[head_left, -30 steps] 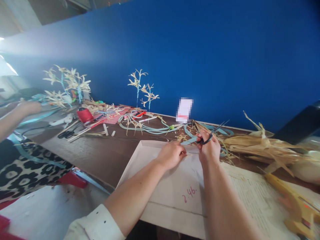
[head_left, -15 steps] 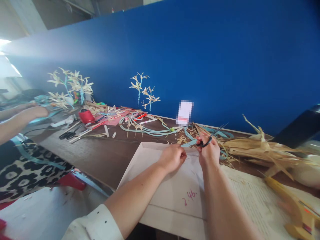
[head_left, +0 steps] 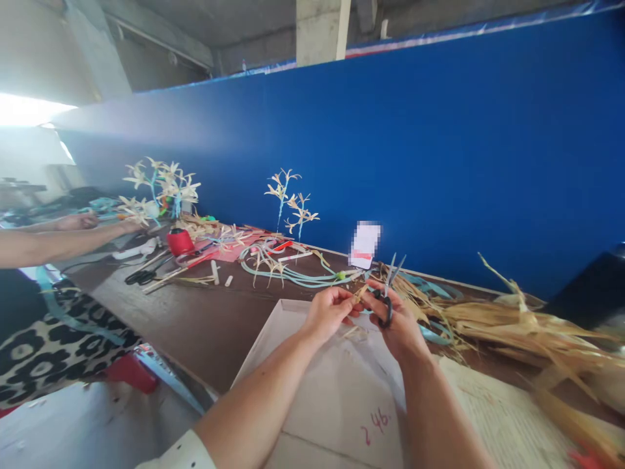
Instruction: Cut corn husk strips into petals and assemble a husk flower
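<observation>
My left hand [head_left: 331, 314] is closed in a pinch on a small tan piece of dried husk [head_left: 360, 293], above the far end of a white tray-like box lid [head_left: 336, 397]. My right hand [head_left: 404, 329] grips black-handled scissors [head_left: 389, 296], their blades apart and pointing up, away from the husk. The right fingertips come close to the husk piece; whether they touch it I cannot tell. Small tan scraps [head_left: 352, 333] lie on the lid below the hands. A pale blue strip [head_left: 434, 333] lies beside my right hand, partly hidden.
A bundle of dried husks [head_left: 527, 326] lies at right. Husk flowers on blue stems [head_left: 280, 202] stand along the blue partition [head_left: 439, 150]. Blue cord [head_left: 293, 280], a red-bodied tool [head_left: 180, 242] and other scissors [head_left: 141, 275] lie left. Another person's arms [head_left: 73, 244] reach in at far left.
The view has tilted up. The scissors have swung from pointing right to pointing up. My left hand has come nearer my right, and a tan husk piece now shows in its fingers.
</observation>
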### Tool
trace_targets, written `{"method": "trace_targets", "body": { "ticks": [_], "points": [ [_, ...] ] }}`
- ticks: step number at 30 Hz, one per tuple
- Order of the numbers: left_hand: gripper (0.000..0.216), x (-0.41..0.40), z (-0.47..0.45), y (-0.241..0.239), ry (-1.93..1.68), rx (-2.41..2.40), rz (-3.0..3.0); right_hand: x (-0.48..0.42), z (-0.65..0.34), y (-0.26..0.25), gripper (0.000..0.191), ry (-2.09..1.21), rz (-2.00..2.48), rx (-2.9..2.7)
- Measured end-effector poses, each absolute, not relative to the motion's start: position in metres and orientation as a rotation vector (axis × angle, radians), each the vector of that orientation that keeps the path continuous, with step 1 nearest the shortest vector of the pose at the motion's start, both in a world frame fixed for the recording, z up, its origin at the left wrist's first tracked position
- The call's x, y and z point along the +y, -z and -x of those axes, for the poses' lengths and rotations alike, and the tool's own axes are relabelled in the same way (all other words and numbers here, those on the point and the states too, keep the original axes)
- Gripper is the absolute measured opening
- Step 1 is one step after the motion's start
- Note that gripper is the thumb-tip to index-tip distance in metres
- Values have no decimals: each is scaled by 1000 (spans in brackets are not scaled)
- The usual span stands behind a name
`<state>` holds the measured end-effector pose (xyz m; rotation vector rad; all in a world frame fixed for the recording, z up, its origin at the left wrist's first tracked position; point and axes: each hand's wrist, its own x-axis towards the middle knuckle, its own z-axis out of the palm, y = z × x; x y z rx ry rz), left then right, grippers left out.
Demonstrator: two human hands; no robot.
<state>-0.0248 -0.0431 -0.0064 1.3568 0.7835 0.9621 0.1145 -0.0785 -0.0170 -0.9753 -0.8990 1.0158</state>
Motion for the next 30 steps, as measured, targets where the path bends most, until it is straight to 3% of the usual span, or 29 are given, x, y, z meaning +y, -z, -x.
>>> {"method": "trace_targets", "body": {
  "ticks": [8,16,30],
  "points": [
    [27,-43,24,8,-965,761,-1342,-78,-116,20,44,-1026,933,-921],
    [45,-41,27,9,-956,787,-1372,-80,-113,15,40,-1033,924,-909],
    [31,-41,28,12,-909,845,-1476,-78,-114,19,44,-1054,931,-936]
  ]
}}
